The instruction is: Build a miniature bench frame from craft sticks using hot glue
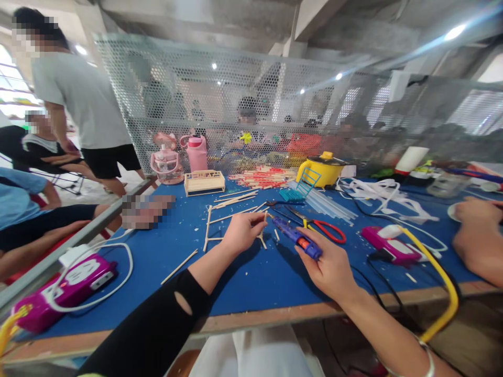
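Note:
My right hand [330, 262] is wrapped round a blue hot glue gun [293, 234], its nozzle pointing up and left. Just left of that nozzle, my left hand [245, 230] pinches a thin wooden stick [266, 215] that stands nearly upright. Under and left of my left hand is a small stick frame [207, 228] with upright and crosswise pieces; part of it is hidden by the hand. A single loose stick [178, 267] lies nearer to me on the blue table.
Scissors with red handles [332, 231], a glue stick bundle [330, 203], red-tipped sticks [263, 177], a yellow pot [324, 170] and a small wooden bed-like model [204, 183] stand behind. Purple power strips [78, 283] flank me. A co-worker's hand [477, 220] is at right.

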Demonstrator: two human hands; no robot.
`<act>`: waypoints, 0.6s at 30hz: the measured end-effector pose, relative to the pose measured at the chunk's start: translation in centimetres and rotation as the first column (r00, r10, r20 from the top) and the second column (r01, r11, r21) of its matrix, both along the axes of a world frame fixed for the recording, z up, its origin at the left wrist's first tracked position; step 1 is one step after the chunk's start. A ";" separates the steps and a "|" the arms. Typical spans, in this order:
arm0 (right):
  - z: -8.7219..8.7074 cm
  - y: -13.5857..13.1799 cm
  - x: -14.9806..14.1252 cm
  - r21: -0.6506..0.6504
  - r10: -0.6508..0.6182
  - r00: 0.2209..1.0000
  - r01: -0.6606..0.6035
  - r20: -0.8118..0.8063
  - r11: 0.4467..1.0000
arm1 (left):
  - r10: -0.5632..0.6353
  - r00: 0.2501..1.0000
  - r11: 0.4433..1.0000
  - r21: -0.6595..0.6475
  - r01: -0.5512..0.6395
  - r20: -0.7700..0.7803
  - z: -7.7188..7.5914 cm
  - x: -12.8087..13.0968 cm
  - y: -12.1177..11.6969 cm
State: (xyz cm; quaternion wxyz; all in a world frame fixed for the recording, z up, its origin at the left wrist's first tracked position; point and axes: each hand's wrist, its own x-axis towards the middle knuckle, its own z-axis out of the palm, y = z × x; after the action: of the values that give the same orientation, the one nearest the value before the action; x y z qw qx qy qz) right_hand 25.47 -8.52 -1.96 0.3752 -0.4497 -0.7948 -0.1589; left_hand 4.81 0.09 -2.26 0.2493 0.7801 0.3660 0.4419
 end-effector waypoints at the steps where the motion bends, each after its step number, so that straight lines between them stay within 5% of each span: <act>1: 0.0 -0.1 0.0 0.001 -0.004 1.000 0.004 -0.004 1.000 | -0.003 1.000 1.000 0.001 0.003 -0.001 0.0 0.0 0.0; 18: 0.0 0.2 -0.1 -0.039 0.010 0.997 -0.013 -0.077 0.999 | -0.003 1.000 1.000 -0.009 0.003 -0.020 0.3 0.0 -0.2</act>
State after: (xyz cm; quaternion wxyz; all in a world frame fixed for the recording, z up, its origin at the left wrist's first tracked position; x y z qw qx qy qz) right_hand 25.39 -8.32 -1.98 0.3975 -0.4585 -0.7852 -0.1236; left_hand 4.81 -0.15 -2.00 0.2501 0.7839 0.3691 0.4322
